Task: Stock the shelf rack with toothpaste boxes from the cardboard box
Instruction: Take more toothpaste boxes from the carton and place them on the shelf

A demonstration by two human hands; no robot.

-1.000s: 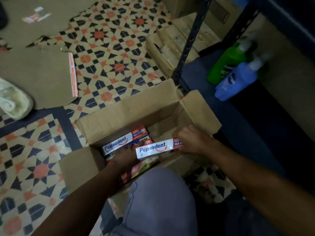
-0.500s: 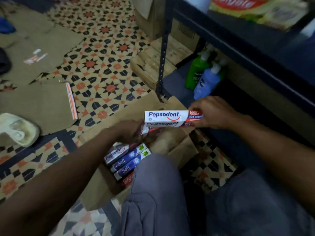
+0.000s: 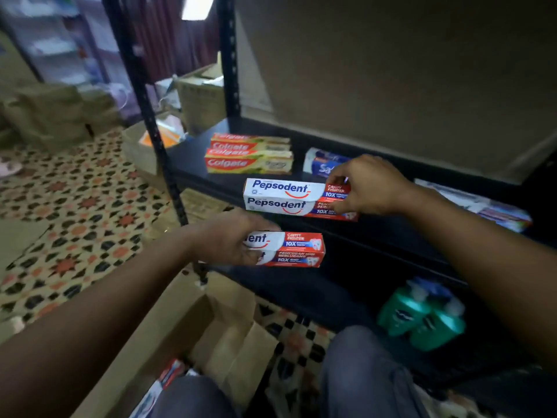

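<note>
The left hand (image 3: 229,239) covers the first letters on the lower Pepsodent box (image 3: 298,250). The right hand (image 3: 367,185) hides the end of the upper Pepsodent box (image 3: 283,196) and part of a blue box (image 3: 319,164) behind it. The cardboard box (image 3: 187,327) is cut off at the bottom edge, a knee (image 3: 193,399) hides most of its inside, and the green bottles (image 3: 422,321) are too blurry to read.
</note>
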